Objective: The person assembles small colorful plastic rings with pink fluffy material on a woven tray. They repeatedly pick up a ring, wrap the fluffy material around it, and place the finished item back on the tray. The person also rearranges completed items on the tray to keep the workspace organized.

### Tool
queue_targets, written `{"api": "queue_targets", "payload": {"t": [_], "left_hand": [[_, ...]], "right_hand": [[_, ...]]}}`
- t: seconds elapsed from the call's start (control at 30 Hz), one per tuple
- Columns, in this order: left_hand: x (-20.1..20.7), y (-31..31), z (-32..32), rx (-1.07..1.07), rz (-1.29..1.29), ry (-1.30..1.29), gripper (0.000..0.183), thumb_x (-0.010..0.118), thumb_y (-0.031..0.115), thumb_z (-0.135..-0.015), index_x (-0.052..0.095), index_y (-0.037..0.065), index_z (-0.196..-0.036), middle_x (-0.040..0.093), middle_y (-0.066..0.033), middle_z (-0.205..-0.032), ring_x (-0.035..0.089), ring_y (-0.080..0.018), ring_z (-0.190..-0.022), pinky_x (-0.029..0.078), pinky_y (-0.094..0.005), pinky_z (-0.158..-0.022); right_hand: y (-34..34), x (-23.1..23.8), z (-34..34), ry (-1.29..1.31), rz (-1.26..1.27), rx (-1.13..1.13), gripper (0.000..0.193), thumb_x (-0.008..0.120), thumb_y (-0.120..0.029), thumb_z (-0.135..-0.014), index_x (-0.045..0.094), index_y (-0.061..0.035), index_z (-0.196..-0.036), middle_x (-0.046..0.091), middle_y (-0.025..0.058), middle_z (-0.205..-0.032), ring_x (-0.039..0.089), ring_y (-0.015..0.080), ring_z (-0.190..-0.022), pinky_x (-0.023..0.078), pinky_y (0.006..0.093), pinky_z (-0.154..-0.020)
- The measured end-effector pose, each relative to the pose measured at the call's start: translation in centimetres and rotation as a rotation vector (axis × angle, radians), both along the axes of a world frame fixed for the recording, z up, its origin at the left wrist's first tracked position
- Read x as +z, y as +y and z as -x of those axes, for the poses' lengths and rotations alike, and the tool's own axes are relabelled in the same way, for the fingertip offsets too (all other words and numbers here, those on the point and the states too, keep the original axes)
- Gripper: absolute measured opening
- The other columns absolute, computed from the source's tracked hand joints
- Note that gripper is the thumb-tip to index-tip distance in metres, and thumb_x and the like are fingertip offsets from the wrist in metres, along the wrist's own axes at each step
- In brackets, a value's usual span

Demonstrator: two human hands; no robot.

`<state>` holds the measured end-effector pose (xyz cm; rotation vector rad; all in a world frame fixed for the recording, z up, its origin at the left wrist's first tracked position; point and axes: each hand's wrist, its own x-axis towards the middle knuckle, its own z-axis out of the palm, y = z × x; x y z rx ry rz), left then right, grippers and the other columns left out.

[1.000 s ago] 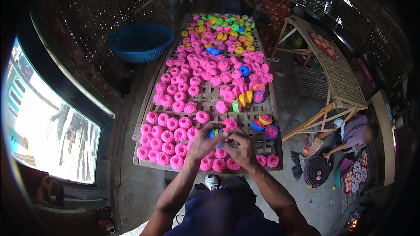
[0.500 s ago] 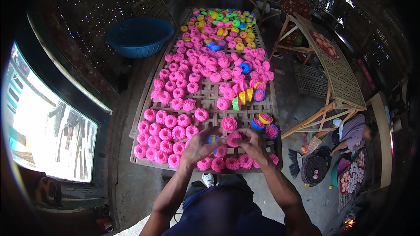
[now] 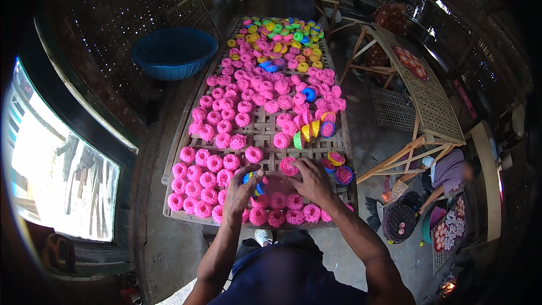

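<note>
Fingers are over the near part of a long woven rack (image 3: 262, 130), where rows of pink rings (image 3: 206, 179) sit to the left. The left hand (image 3: 237, 193) wraps a short stack of blue and yellow cups (image 3: 258, 185); the right hand (image 3: 314, 181) has its fingertips touching a pink piece (image 3: 288, 166) over the slats, whether pinching or merely resting I cannot tell. Good handling probably means a light rim touch, the crinkled surface uncrushed, the piece level, the cups clear.

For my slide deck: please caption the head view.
Left hand holding cups, right hand at a pink piece, over a woven tray.
</note>
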<state>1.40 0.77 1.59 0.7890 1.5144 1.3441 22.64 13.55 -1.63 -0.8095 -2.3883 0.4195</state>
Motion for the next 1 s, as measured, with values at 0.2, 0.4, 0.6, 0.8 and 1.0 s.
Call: {"api": "queue_targets", "payload": {"t": [0.2, 0.4, 0.6, 0.8, 1.0], "left_hand": [[-1.3, 1.1, -0.6, 0.029, -0.054, -0.061, 0.071, 0.075, 0.052, -0.091, 0.061, -0.004, -0.132, 0.068, -0.0127, -0.107, 0.065, -0.0189, -0.094, 0.055, -0.0328, -0.077], [-2.1, 1.7, -0.9, 0.001, -0.183, 0.039, 0.077, 0.087, 0.044, -0.082, 0.057, -0.003, -0.136, 0.067, -0.0116, -0.115, 0.065, -0.0189, -0.101, 0.056, -0.0341, -0.083], [-0.6, 1.0, -1.1, -0.087, -0.081, -0.018, 0.064, 0.09, 0.039, -0.08, 0.065, -0.001, -0.125, 0.068, -0.0071, -0.105, 0.064, -0.015, -0.094, 0.055, -0.0283, -0.073], [1.2, 0.6, -0.6, 0.04, -0.054, -0.045, 0.059, 0.089, 0.037, -0.081, 0.067, 0.003, -0.124, 0.068, -0.005, -0.1, 0.064, -0.0141, -0.082, 0.055, -0.0291, -0.065], [0.5, 1.3, -0.2, -0.083, -0.143, 0.039, 0.06, 0.088, 0.037, -0.082, 0.067, 0.002, -0.125, 0.069, -0.0048, -0.102, 0.064, -0.0134, -0.089, 0.056, -0.029, -0.066]], "right_hand": [[0.7, -0.6, 3.1, 0.064, 0.391, 0.017, 0.029, 0.076, -0.013, -0.089, 0.068, -0.0027, -0.114, 0.071, 0.0086, -0.104, 0.07, 0.0243, -0.09, 0.057, 0.0359, -0.076], [-4.5, 0.9, 3.7, 0.48, 0.904, 0.21, 0.033, 0.072, -0.009, -0.092, 0.067, 0.0034, -0.122, 0.067, 0.0097, -0.115, 0.067, 0.0158, -0.097, 0.056, 0.0291, -0.081], [-4.2, 0.7, 2.6, 0.366, 0.551, 0.137, 0.034, 0.074, -0.014, -0.091, 0.069, 0.0015, -0.121, 0.066, 0.0102, -0.108, 0.067, 0.0175, -0.091, 0.054, 0.0293, -0.081], [-2.2, -0.5, 2.1, 0.758, 1.477, 0.039, 0.029, 0.071, -0.018, -0.093, 0.069, -0.007, -0.12, 0.072, 0.0049, -0.1, 0.069, 0.0138, -0.084, 0.054, 0.0282, -0.075], [-0.6, -3.3, 2.4, 0.514, 1.187, 0.064, 0.044, 0.079, -0.017, -0.087, 0.062, -0.0045, -0.126, 0.07, 0.0056, -0.104, 0.066, 0.0114, -0.086, 0.054, 0.0294, -0.074]]}}
